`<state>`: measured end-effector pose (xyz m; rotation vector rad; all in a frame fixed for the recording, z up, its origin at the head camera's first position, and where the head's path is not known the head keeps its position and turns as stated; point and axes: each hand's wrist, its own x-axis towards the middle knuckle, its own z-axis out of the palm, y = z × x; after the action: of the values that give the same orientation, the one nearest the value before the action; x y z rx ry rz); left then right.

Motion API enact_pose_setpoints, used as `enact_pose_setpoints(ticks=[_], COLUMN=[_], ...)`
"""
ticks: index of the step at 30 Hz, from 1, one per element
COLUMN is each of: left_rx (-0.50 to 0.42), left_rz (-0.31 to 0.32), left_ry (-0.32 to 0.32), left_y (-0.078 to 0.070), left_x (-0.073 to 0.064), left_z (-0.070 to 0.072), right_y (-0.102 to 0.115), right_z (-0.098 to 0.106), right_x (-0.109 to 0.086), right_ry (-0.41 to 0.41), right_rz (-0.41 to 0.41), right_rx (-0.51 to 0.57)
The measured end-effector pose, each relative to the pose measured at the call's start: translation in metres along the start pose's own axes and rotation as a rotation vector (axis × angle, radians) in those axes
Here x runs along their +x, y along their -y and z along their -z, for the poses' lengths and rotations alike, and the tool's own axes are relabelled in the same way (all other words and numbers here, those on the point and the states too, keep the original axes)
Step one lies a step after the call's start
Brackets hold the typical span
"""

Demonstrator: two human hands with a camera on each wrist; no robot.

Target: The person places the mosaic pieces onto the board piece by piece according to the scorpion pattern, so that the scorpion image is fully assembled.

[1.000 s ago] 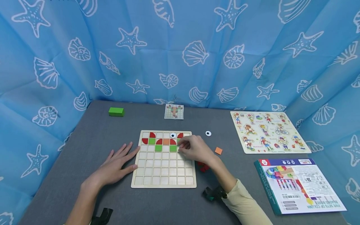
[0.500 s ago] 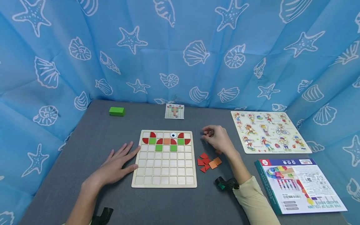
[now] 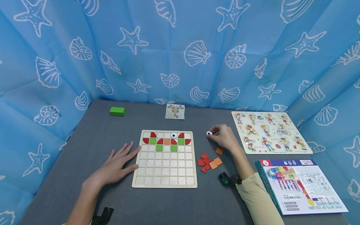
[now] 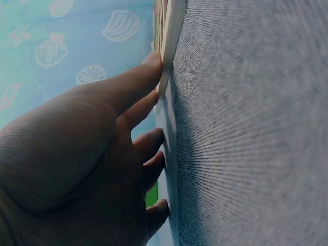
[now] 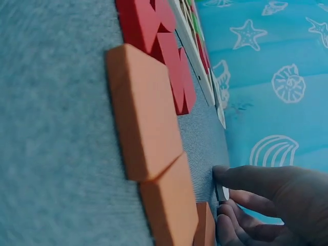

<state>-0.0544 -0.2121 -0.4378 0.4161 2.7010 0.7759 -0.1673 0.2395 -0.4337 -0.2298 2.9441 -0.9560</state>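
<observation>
My right hand pinches a white eye disc with a black dot, right of the board. In the right wrist view, this disc shows its white edge between thumb and finger. My left hand lies with fingers spread, thumb and index fingertips at the left edge of the wooden grid board. Red quarter-round tiles, green squares, an orange square and another eye disc fill cells in the board's upper rows. The left wrist view shows the thumb against the board's side.
Loose red tiles and orange squares lie between board and right forearm. A pattern card stands behind the board, with a green block at back left. On the right are a picture puzzle and a boxed set.
My right hand has left the board's upper right, where a red quarter-round now sits at the end of the second row. It has moved right and taken hold of the eye disc.
</observation>
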Motion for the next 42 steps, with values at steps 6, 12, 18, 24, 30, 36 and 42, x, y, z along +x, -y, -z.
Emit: enact_pose_setpoints(ticks=[6,12,18,24,30,36,42], left_rx=[0.001,-0.018,-0.008,-0.013,-0.030,-0.036,-0.018], left_rz=[-0.003,-0.019,0.001,0.009,-0.013,-0.019,0.020], left_ry=[0.000,-0.032,-0.017,-0.001,-0.028,-0.035,0.000], left_y=[0.000,0.017,0.019,0.007,0.010,0.012,0.003], left_x=[0.001,0.005,0.007,0.003,0.002,0.003,0.002], left_z=[-0.001,-0.012,-0.014,-0.006,-0.008,-0.009,-0.004], right_y=[0.006,0.026,0.050,0.080,0.107,0.127,0.138], right_z=[-0.002,-0.006,-0.012,-0.023,-0.040,-0.060,-0.077], right_x=[-0.002,-0.003,0.001,0.013,0.029,0.043,0.052], right_ry=[0.003,0.038,0.133,0.225,0.280,0.316,0.332], right_rz=[0.039,0.078,0.137,0.221,0.286,0.333,0.382], right_rx=[0.027,0.135,0.208,0.253,0.239,0.211,0.163])
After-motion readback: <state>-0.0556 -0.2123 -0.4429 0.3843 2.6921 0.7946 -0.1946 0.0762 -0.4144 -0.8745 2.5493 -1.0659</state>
